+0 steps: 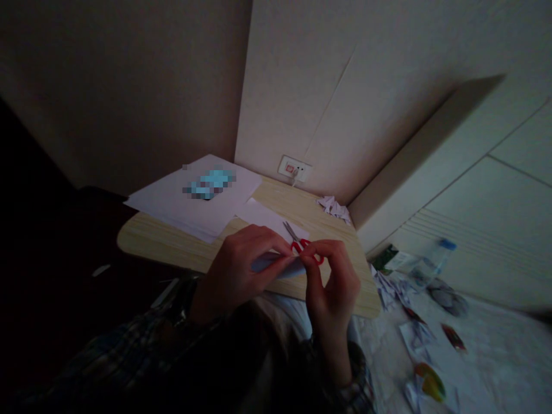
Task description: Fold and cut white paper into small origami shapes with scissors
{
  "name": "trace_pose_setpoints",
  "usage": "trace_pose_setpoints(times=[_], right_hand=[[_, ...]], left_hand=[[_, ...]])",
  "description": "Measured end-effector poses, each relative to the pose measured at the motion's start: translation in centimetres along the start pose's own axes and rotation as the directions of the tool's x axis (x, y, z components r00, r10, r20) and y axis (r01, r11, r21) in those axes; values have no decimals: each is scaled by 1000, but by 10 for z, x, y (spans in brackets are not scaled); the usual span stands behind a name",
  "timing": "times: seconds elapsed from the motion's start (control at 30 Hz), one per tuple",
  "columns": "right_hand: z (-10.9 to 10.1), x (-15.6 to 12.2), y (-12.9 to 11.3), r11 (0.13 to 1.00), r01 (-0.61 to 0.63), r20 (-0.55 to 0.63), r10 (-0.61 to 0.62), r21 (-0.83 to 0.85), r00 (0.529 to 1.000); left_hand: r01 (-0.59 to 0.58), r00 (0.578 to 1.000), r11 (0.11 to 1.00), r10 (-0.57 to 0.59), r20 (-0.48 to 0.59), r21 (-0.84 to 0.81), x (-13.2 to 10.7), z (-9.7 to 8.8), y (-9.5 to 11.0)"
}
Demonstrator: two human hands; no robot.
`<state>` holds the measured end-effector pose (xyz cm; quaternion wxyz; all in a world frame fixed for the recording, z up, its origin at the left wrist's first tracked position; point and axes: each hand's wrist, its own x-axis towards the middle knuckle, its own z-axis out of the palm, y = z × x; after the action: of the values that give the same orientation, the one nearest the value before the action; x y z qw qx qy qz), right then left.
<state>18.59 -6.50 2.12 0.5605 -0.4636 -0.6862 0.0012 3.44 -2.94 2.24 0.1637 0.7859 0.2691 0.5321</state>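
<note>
My left hand (241, 267) and my right hand (334, 287) meet over the near edge of a small wooden table (172, 244). Both pinch a small folded piece of white paper (280, 267) between fingers and thumbs. Just behind the hands, red-handled scissors (297, 238) lie on the table on a white sheet (267, 218). Plaid sleeves cover both wrists.
A stack of white paper (172, 201) sits on the table's far left, with a blurred blue item on it. Folded paper pieces (334, 207) lie at the back right near a wall socket (294, 168). On the bed to the right are scraps, wrappers and a plastic bottle (431, 261).
</note>
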Motion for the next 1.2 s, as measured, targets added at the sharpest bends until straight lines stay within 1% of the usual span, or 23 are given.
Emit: trace_pose_setpoints(times=[0.17, 0.3, 0.43, 0.57, 0.63, 0.7, 0.8, 0.9, 0.97, 1.1, 1.2], right_hand=[[-14, 2, 12, 996, -84, -125, 80, -21, 989], [-25, 2, 21, 985, -170, -232, 162, -16, 959], [-25, 1, 22, 977, -215, -239, 209, 2, 948], [-22, 2, 22, 968, -244, -227, 253, 67, 941], [-21, 2, 22, 963, -251, -188, 267, 101, 945], [-22, 4, 22, 965, -240, -130, 252, 103, 959], [-24, 6, 22, 987, -159, -59, 158, -19, 986], [-23, 8, 21, 986, -40, 27, 45, -161, 999], [-21, 8, 22, 978, 16, 73, -1, -209, 997], [-10, 7, 17, 972, 80, 169, -42, -223, 985], [1, 6, 9, 975, 95, 238, -45, -202, 970]], left_hand=[[-41, 999, 993, 42, -15, 108, -3, -2, -8], [-19, 999, 990, 23, -28, 141, -4, -6, -14], [44, 998, 993, -39, -46, 113, -4, -9, -15], [141, 987, 990, -140, -81, 11, -3, -10, -16], [182, 978, 983, -183, -100, -19, -2, -11, -17], [205, 972, 979, -204, -121, -6, -2, -11, -18], [200, 973, 979, -192, -124, 48, -1, -12, -20], [142, 986, 985, -131, -105, 97, -1, -11, -22], [79, 994, 986, -68, -84, 144, -1, -9, -21], [-40, 998, 977, 47, -31, 210, 0, -2, -18], [-112, 992, 966, 123, -32, 232, -1, 2, -16]])
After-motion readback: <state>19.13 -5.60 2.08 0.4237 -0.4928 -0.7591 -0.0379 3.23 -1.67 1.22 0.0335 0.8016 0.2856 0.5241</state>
